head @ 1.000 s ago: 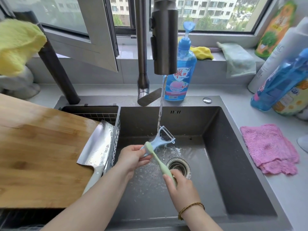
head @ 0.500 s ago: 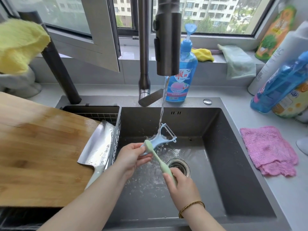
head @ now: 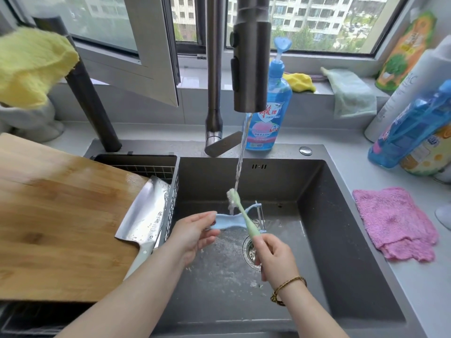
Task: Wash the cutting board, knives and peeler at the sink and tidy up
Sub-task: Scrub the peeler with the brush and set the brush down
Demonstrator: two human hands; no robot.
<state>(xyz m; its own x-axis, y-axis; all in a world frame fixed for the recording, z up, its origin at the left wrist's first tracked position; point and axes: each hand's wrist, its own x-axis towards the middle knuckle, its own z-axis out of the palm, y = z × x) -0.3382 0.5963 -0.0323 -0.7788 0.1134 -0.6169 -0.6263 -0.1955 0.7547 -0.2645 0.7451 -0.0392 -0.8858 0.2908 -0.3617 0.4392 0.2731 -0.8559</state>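
a moment ago the peeler (head: pixel 229 220) stood up under the stream (head: pixel 240 162) with the brush worked against its head. now it has been tipped flat and lowered out of the water, and the toothbrush (head: pixel 244 215) has swung up instead, its bristles sitting right in the flow. that reads as the scrubbing of the peeler being about done (the brush getting its own rinse), so setting it aside to drain looks close.

the left hand (head: pixel 192 235) pinches the tail of the peeler's handle between thumb and fingers (head: pixel 210 213), the rest of the hand loosely spread. the right hand (head: pixel 273 257) has its fingers curled round the lower end of the toothbrush handle.

the peeler hangs inside the sink (head: pixel 329 228), above its floor and toward the back wall, blade end pointing to the sink's right side. it is pale blue, with a wavy handle and a y-shaped head; i can't tell whether any scraps are left on the blade.

the cutting board (head: pixel 61 215) rests over the sink's left edge, wet on top, with the cleaver (head: pixel 146 215) lying on it beside the sink.
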